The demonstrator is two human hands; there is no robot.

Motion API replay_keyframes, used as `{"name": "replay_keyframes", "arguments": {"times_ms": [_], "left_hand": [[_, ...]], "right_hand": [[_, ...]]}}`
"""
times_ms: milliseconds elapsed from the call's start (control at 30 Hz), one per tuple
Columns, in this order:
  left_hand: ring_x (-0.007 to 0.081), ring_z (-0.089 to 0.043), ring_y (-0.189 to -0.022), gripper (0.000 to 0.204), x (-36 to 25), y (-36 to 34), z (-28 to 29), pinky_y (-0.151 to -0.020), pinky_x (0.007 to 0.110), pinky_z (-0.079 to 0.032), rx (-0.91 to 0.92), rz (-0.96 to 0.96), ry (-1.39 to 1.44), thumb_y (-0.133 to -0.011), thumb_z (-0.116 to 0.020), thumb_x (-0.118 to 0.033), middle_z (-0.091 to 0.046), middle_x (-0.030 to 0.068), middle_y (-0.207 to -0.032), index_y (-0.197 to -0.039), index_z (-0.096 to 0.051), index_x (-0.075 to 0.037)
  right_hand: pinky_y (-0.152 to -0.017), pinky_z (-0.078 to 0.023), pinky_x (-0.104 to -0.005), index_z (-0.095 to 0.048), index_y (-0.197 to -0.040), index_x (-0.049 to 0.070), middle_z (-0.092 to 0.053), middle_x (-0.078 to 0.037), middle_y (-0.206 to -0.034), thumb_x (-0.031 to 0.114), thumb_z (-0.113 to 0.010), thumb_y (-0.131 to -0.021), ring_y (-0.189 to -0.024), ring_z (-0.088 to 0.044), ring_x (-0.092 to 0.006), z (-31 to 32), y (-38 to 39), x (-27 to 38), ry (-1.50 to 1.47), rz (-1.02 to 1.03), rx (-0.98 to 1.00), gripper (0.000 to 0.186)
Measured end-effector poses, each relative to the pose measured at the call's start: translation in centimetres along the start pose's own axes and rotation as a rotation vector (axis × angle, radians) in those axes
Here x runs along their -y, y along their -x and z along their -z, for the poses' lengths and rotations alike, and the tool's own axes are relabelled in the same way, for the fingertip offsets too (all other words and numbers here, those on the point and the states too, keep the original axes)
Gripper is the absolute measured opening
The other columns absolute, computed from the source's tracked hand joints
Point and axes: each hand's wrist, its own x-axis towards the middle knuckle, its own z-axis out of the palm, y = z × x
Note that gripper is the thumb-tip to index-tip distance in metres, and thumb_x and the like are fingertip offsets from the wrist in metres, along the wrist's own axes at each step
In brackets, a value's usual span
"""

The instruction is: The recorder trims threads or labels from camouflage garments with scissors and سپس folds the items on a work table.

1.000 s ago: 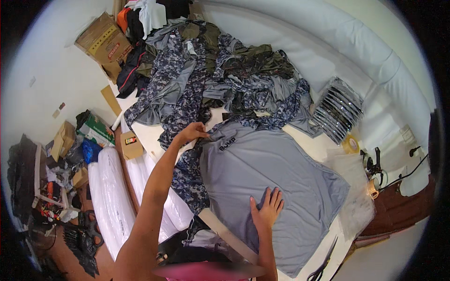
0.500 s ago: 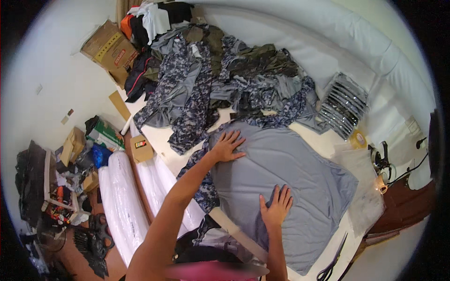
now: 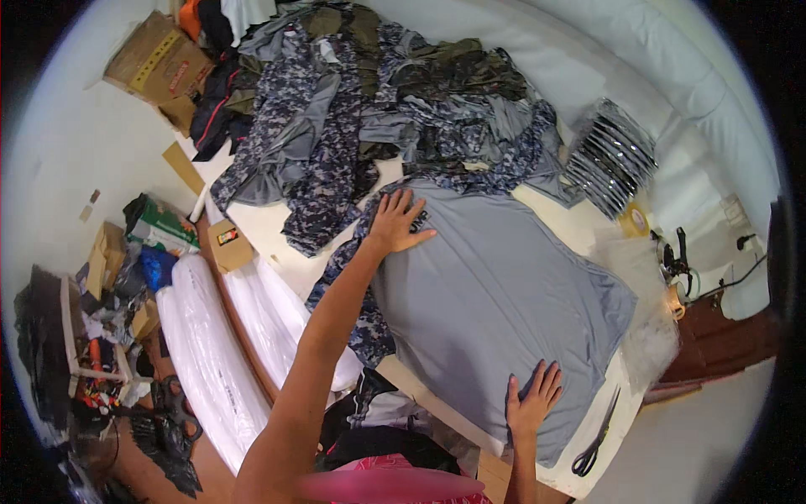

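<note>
A grey shirt [image 3: 495,277] with dark digital-camouflage sleeves lies spread over the pale table. My left hand [image 3: 395,227] presses flat near its upper left part, fingers spread, partly covering a small dark print. Lower down, my right hand [image 3: 535,401] rests flat on the cloth close to the bottom edge, fingers apart. One camouflage sleeve [image 3: 369,340] runs along the shirt's left side, beneath my left forearm. Neither hand holds anything.
Camouflage garments [image 3: 327,143] are heaped across the table's far side. Scissors [image 3: 598,437] lie at the right edge. Beyond the shirt sit a plastic-wrapped stack of dark items [image 3: 611,160] and a tape roll [image 3: 634,220]. White wrapped rolls [image 3: 210,361] and a cardboard box [image 3: 159,63] stand left.
My right hand has slid down and to the right across the shirt. The cloth looks smoother there. My left hand stays near the upper left, and the whole view has shifted slightly.
</note>
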Motion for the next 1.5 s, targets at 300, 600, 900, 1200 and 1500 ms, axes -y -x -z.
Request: {"name": "replay_keyframes", "arguments": {"times_ms": [300,600,900,1200,1500], "left_hand": [[0.0365,-0.027,-0.141,0.059,-10.0,3.9,0.9,-0.112,0.056,-0.022,-0.099,-0.410,0.181,-0.092,-0.054,-0.049,-0.033,0.0182,-0.150,-0.138,-0.049,-0.013],[0.0353,-0.022,-0.142,0.068,-2.6,4.7,0.9,-0.114,0.054,-0.019,-0.060,-0.155,0.077,-0.087,-0.055,-0.059,-0.031,0.0166,-0.151,-0.140,-0.047,-0.016],[0.0379,-0.021,-0.143,0.056,-16.8,10.4,3.0,-0.114,0.056,-0.017,0.086,-0.164,0.379,-0.090,-0.059,-0.043,-0.029,0.0198,-0.152,-0.135,-0.050,-0.010],[0.0417,-0.032,-0.137,0.057,-10.0,19.9,4.6,-0.112,0.053,-0.024,-0.063,0.023,0.354,-0.081,-0.073,-0.032,-0.037,0.0237,-0.146,-0.131,-0.054,-0.010],[0.0447,-0.036,-0.132,0.045,-3.6,24.8,7.6,-0.109,0.051,-0.030,-0.300,0.336,0.338,-0.080,-0.073,-0.020,-0.042,0.0258,-0.141,-0.121,-0.063,-0.007]], "right_hand": [[-0.113,-0.017,-0.0551,-0.045,-0.137,0.001,-0.035,-0.026,-0.147,0.049,-0.058,-0.088,-0.138,-0.027,-0.0422,-3.5,-9.3,6.0,-0.238,0.167,-0.026,0.070],[-0.115,-0.013,-0.0514,-0.037,-0.144,0.002,-0.030,-0.024,-0.151,0.057,-0.050,-0.089,-0.142,-0.022,-0.0390,-3.2,-10.7,-4.8,-0.030,-0.075,-0.127,0.078],[-0.113,-0.008,-0.0592,-0.041,-0.141,0.003,-0.027,-0.026,-0.151,0.042,-0.046,-0.094,-0.142,-0.016,-0.0443,-2.5,-8.6,2.6,0.037,-0.042,-0.051,0.062],[-0.115,-0.011,-0.0525,-0.038,-0.144,0.003,-0.026,-0.023,-0.153,0.053,-0.046,-0.093,-0.143,-0.019,-0.0375,-3.8,-6.1,4.0,-0.029,0.064,-0.042,0.072],[-0.112,-0.018,-0.0556,-0.054,-0.131,0.008,-0.039,-0.023,-0.144,0.037,-0.062,-0.083,-0.137,-0.031,-0.0405,-4.6,-5.9,7.1,-0.053,0.110,-0.089,0.057]]}}
